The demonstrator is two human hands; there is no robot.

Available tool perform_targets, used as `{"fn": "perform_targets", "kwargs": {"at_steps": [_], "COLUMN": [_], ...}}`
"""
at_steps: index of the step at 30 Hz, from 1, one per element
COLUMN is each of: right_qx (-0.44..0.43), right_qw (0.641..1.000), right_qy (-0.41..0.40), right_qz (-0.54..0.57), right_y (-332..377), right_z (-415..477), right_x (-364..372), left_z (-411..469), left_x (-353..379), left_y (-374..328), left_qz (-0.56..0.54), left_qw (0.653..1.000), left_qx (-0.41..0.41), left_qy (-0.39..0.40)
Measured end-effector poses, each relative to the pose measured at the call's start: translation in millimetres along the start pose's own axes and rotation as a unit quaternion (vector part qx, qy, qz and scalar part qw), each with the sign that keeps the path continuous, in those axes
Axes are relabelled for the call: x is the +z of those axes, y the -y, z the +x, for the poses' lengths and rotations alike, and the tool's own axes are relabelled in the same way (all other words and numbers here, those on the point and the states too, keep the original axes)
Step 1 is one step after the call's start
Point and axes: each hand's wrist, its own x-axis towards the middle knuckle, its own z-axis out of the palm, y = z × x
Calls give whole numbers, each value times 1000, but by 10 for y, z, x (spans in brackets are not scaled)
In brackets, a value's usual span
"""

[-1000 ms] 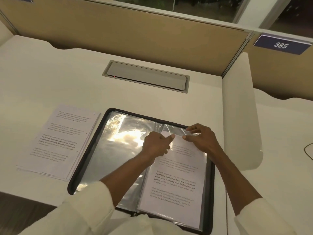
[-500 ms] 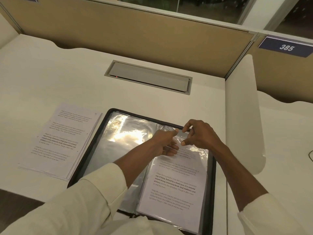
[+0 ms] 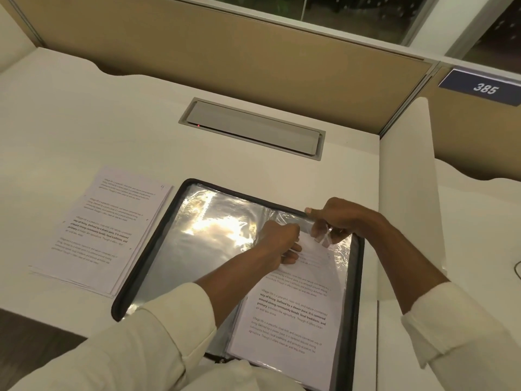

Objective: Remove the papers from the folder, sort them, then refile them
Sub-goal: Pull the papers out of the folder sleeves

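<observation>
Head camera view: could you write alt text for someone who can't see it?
Two hands work at the top of the right-hand sleeve in an open folder on a white desk: the right hand pinches the sleeve open, the left hand grips the printed page inside. A stack of papers lies left of the folder.

Office cubicle, tan partition panels [image 3: 225, 52], white desk [image 3: 84, 122] with cable hatch [image 3: 251, 129], seat-number plate [image 3: 483, 87] (385)

One folder [image 3: 146, 258], two hands [image 3: 277, 244], one paper stack [image 3: 107, 230]

Warm overhead light — harsh glare on the plastic sleeves [image 3: 214, 230], edges bowed.
</observation>
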Motion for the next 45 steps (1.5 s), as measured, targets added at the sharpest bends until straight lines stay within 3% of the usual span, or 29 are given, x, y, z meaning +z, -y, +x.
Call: {"fn": "perform_targets", "kwargs": {"at_steps": [6, 15, 17, 19, 22, 24, 26, 29, 35, 45], "right_qx": [79, 104, 107, 114, 116, 104, 93, 87, 59, -27], "right_qw": [992, 969, 966, 963, 956, 957, 958, 958, 962, 946], "right_qy": [49, 86, 86, 95, 106, 95, 86, 88, 46, -159], "right_qz": [-84, -209, -219, -224, -249, -253, -257, -258, -262, -281], "right_y": [181, 228, 209, 193, 172, 139, 104, 59, 23, 25], "right_z": [194, 435, 466, 486, 510, 521, 543, 581, 669, 860], "right_x": [-72, 116, 121, 101, 77, 63, 48, 17, -134, -507], "left_z": [-71, -71, -48, 21, 129, 157, 150, 104, 77, 48], "left_x": [29, 26, 9, -44, -237, -377, -472, -548, -552, -559], "left_y": [0, 141, 216, 381, 705, 884, 1038, 1199, 1316, 1360], "left_qz": [-16, -45, 4, 150, 368, 445, 502, 533, 558, 569], "left_qw": [999, 994, 990, 960, 843, 788, 762, 741, 710, 696], "left_qx": [41, 99, 135, 217, 352, 398, 398, 406, 426, 437], "left_qy": [-9, -6, -35, -98, -171, -147, -95, -53, -50, -42]}}
